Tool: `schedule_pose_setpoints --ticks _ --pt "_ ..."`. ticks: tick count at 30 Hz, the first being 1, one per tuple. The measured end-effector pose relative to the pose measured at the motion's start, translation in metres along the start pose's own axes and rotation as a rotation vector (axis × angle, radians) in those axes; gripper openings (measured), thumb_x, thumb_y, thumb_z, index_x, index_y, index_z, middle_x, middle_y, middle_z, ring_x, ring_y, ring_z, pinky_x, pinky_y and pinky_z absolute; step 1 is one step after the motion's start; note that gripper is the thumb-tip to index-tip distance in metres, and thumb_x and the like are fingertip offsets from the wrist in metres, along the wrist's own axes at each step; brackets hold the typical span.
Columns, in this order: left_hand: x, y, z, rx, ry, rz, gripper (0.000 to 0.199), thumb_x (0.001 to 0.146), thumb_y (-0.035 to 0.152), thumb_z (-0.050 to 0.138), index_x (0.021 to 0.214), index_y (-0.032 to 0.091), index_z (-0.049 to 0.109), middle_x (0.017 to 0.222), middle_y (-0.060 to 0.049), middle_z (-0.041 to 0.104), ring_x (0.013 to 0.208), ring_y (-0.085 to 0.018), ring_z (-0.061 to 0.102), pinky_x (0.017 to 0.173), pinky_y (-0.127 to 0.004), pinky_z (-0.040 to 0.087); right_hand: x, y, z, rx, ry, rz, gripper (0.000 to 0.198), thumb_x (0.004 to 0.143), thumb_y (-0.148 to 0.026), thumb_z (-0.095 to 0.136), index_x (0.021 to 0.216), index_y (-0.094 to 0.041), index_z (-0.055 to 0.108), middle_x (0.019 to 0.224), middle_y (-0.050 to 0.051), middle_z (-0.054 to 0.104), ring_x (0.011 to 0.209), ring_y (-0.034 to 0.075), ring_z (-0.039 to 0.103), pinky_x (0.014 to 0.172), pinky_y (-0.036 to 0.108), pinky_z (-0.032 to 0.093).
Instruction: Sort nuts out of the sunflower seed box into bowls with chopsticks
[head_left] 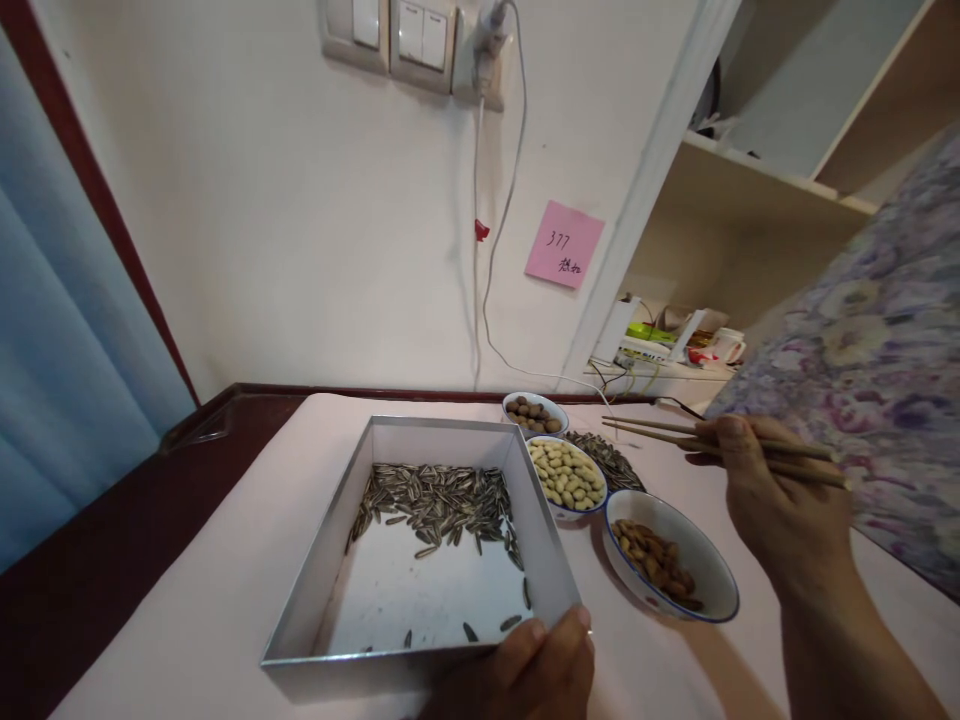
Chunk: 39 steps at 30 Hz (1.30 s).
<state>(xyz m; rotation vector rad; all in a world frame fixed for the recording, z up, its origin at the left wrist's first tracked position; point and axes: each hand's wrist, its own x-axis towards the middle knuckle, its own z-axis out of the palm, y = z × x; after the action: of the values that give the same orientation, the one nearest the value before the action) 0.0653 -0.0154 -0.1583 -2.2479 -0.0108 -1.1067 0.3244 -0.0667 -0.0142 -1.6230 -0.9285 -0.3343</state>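
Observation:
My right hand [780, 510] holds a pair of wooden chopsticks [675, 433], their tips pointing left and slightly apart with nothing between them. At the near right corner of an open square box [300, 590], my left hand [532, 670] grips the wall. Striped sunflower seeds [435, 497] are heaped along the box's far side, with a few scattered near the front. To the right of the box stand a bowl of almonds [712, 575], a bowl of pale pistachios [566, 475] and a bowl of round brown nuts [532, 415]. More sunflower seeds [604, 460] lie in a dark pile behind the almonds.
A pink cloth [225, 560] covers the table. Behind are a white wall with switches [422, 35], a plugged-in cable [517, 150] and a pink note [565, 244]. Shelves [750, 190] and a floral curtain [862, 350] stand right; a blue curtain [67, 300] hangs left.

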Motion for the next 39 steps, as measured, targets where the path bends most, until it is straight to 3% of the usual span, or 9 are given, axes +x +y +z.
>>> schedule_pose_setpoints --ticks 5,9,13,16,25,33,39 --pt "-0.001 0.002 0.000 -0.019 -0.013 -0.010 0.019 0.101 0.034 0.063 0.108 0.022 0.075 0.131 -0.003 0.071 0.141 -0.021 0.051 0.120 -0.035 0.029 -0.017 -0.028 0.005 0.247 -0.092 -0.113 0.037 0.097 -0.057 0.061 0.087 -0.024 0.074 0.081 0.003 0.072 0.069 0.019 0.072 0.067 0.034 0.060" --pt "0.001 0.001 0.001 -0.029 -0.010 -0.022 0.021 0.101 0.030 0.061 0.111 0.024 0.078 0.130 -0.001 0.073 0.132 -0.018 0.056 0.106 -0.029 0.039 -0.032 -0.045 0.019 0.317 -0.372 -0.211 0.033 0.103 -0.049 0.056 0.089 -0.025 0.075 0.084 0.002 0.073 0.076 0.018 0.072 0.066 0.028 0.058" --pt "0.001 0.000 0.001 -0.037 -0.001 0.009 0.021 0.101 0.033 0.063 0.111 0.025 0.080 0.127 0.001 0.074 0.127 -0.016 0.060 0.100 -0.028 0.042 -0.045 -0.049 0.040 0.272 -0.658 -0.166 0.038 0.105 -0.049 0.052 0.084 -0.023 0.070 0.077 0.002 0.068 0.072 0.017 0.065 0.063 0.028 0.051" --pt "0.000 0.001 0.001 -0.032 0.000 -0.004 0.022 0.100 0.037 0.063 0.111 0.027 0.080 0.131 0.002 0.073 0.130 -0.017 0.058 0.101 -0.028 0.042 -0.054 -0.048 0.054 0.283 -0.779 -0.080 0.040 0.104 -0.052 0.051 0.082 -0.022 0.066 0.077 0.000 0.062 0.070 0.016 0.059 0.063 0.030 0.048" --pt "0.003 0.000 -0.002 -0.006 -0.005 -0.009 0.024 0.102 0.036 0.060 0.113 0.027 0.079 0.133 0.003 0.073 0.132 -0.015 0.058 0.102 -0.025 0.042 -0.064 -0.050 0.073 0.220 -0.813 -0.115 0.042 0.104 -0.051 0.049 0.077 -0.021 0.061 0.073 0.000 0.056 0.069 0.018 0.052 0.067 0.034 0.041" --pt "0.005 -0.002 -0.002 -0.001 0.018 -0.001 0.024 0.102 0.038 0.061 0.112 0.026 0.079 0.132 0.001 0.073 0.131 -0.016 0.058 0.099 -0.024 0.043 -0.068 -0.044 0.075 0.241 -0.783 -0.136 0.043 0.105 -0.049 0.049 0.073 -0.021 0.057 0.072 0.000 0.055 0.069 0.017 0.052 0.067 0.033 0.040" --pt "0.000 0.001 -0.001 -0.011 -0.003 -0.005 0.023 0.101 0.038 0.063 0.114 0.027 0.078 0.135 0.002 0.071 0.136 -0.018 0.055 0.106 -0.027 0.041 -0.066 -0.044 0.071 0.241 -0.752 -0.139 0.044 0.105 -0.052 0.049 0.075 -0.021 0.061 0.071 0.000 0.058 0.069 0.017 0.055 0.067 0.033 0.042"
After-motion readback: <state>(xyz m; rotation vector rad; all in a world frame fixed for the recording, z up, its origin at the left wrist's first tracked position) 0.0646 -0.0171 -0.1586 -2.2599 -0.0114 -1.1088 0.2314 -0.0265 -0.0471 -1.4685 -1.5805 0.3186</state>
